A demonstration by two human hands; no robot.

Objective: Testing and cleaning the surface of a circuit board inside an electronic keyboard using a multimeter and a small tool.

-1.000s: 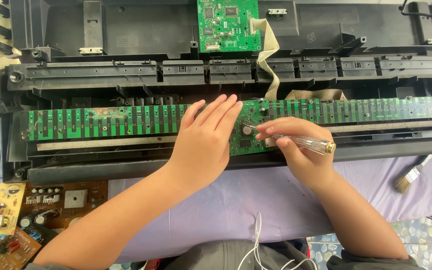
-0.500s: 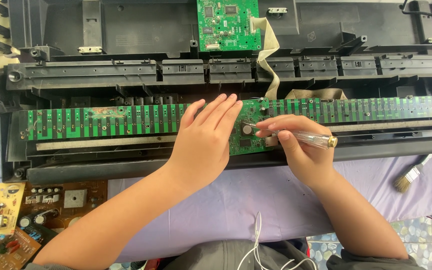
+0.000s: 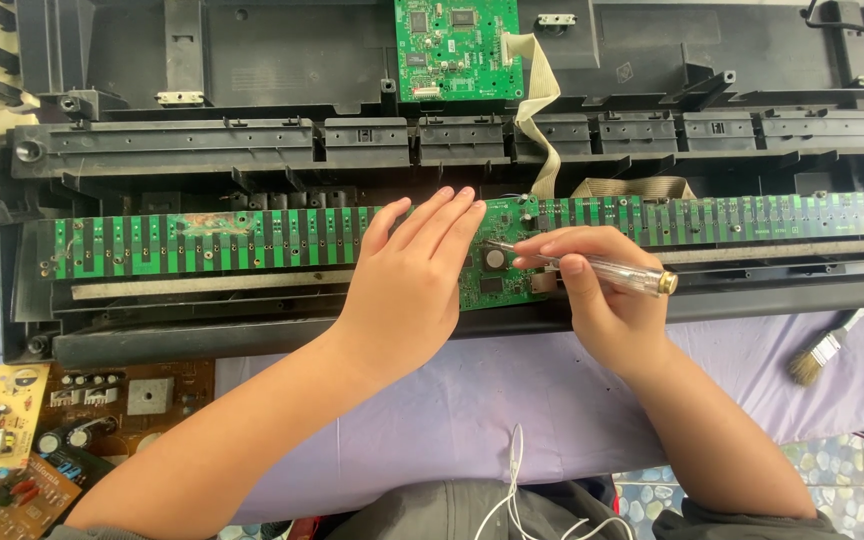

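A long green circuit board (image 3: 202, 240) with dark contact strips lies across an opened black plastic chassis (image 3: 252, 150). My left hand (image 3: 407, 285) rests flat on the board near its middle, fingers together and pointing up-right. My right hand (image 3: 602, 300) grips a clear-handled screwdriver (image 3: 612, 270) with a brass end cap. Its metal tip touches the board close to a round component (image 3: 493, 258), just right of my left fingertips.
A smaller green circuit board (image 3: 457, 48) sits at the top, joined by a beige ribbon cable (image 3: 542, 130). Brown and yellow circuit boards (image 3: 12, 440) lie at the lower left. A paintbrush (image 3: 824, 350) rests on the purple cloth (image 3: 492, 400) at right. White wires (image 3: 512, 490) hang near me.
My right hand has turned slightly and the screwdriver handle now lies a little flatter, pointing further right. My left hand has stayed flat on the board.
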